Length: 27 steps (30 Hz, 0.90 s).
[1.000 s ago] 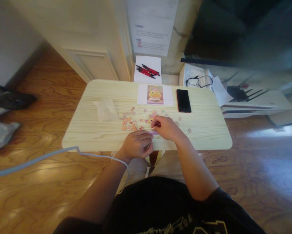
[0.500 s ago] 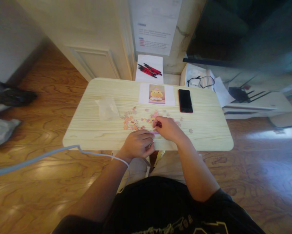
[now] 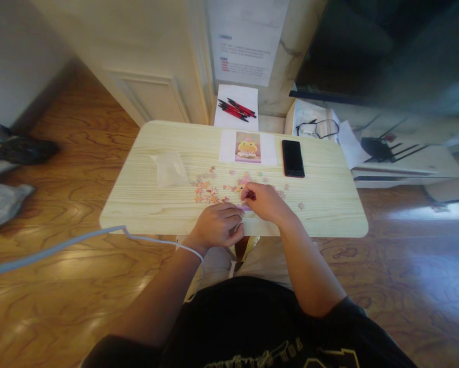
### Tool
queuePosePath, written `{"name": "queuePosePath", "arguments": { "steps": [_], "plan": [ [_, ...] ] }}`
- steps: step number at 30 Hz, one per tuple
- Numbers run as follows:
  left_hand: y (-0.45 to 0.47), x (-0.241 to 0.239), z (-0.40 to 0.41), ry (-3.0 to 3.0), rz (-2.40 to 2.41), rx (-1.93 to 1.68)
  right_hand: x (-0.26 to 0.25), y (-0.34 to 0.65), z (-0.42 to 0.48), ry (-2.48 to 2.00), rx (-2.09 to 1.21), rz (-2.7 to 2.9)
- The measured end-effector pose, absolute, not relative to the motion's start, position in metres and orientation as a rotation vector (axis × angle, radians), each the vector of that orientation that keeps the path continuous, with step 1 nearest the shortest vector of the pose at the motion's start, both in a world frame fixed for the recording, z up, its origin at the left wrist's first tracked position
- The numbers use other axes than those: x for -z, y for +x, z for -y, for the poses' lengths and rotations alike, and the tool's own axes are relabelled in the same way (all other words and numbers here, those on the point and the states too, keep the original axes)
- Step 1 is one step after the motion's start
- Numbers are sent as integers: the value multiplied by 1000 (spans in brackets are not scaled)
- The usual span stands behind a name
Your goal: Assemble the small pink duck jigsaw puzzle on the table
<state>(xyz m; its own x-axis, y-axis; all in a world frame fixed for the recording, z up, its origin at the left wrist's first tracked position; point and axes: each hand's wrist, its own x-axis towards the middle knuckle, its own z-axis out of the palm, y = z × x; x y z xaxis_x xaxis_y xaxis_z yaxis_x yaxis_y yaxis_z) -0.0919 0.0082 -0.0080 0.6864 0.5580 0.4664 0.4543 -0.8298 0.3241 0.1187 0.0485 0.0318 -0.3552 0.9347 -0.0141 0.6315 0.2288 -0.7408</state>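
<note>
My left hand [image 3: 219, 225] lies at the table's near edge, thumb apart from the fingers, fingertips against the left end of a purple strip of jigsaw puzzle [image 3: 245, 208]. Just above that strip, my right hand [image 3: 264, 201] is closed in a pinch; whatever is between its fingertips is hidden. Loose orange and pink puzzle pieces [image 3: 206, 192] are scattered left of the hands. A partly joined yellow and pink patch of puzzle [image 3: 240, 188] shows beyond my right fingers, which cover part of it. One single piece [image 3: 301, 206] lies off to the right.
On the pale wooden table [image 3: 137, 204] lie a clear plastic bag [image 3: 170, 169], a printed picture [image 3: 248, 147] of a yellow character and a black phone [image 3: 293, 158]. Red pens [image 3: 237, 109] rest on paper behind it. A grey cable [image 3: 79, 244] crosses my left forearm.
Both hands hold nearly the same pose over the purple strip. The whole view has shifted very slightly; no puzzle piece visibly moves.
</note>
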Motion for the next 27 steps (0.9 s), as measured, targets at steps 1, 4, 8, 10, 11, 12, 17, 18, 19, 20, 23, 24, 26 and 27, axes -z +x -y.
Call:
{"name": "queuePosePath", "arguments": {
  "steps": [1,4,8,10,11,12,17,18,19,20,23,24,26,27],
  "plan": [
    [-92,8,-8,2714,-822,-839,-32,119,-49,-1437,-932,2074],
    [-92,7,-8,2712,-830,-839,-33,119,-49,-1440,-937,2078],
    [-92,7,-8,2701,-842,-835,-33,119,-48,-1429,-940,2076],
    [-92,7,-8,2700,-839,-831,-33,119,-48,-1427,-939,2075],
    [-92,6,-8,2700,-839,-832,-34,119,-48,-1429,-939,2075],
    [-91,5,-8,2700,-840,-837,-34,119,-48,-1432,-941,2077],
    [-91,4,-8,2694,-839,-838,-35,119,-49,-1448,-941,2082],
    [-91,5,-8,2698,-839,-832,-34,119,-49,-1446,-942,2081],
    [-91,5,-8,2702,-840,-825,-34,119,-49,-1440,-942,2081],
    [-91,5,-8,2706,-843,-822,-33,119,-49,-1434,-940,2082],
    [-92,7,-8,2712,-847,-815,-32,120,-49,-1418,-924,2086],
    [-92,7,-8,2712,-847,-813,-32,120,-49,-1416,-920,2087],
    [-92,7,-8,2717,-846,-807,-32,120,-49,-1419,-920,2088],
    [-92,7,-7,2721,-849,-801,-32,120,-49,-1427,-923,2088]
  ]
}}
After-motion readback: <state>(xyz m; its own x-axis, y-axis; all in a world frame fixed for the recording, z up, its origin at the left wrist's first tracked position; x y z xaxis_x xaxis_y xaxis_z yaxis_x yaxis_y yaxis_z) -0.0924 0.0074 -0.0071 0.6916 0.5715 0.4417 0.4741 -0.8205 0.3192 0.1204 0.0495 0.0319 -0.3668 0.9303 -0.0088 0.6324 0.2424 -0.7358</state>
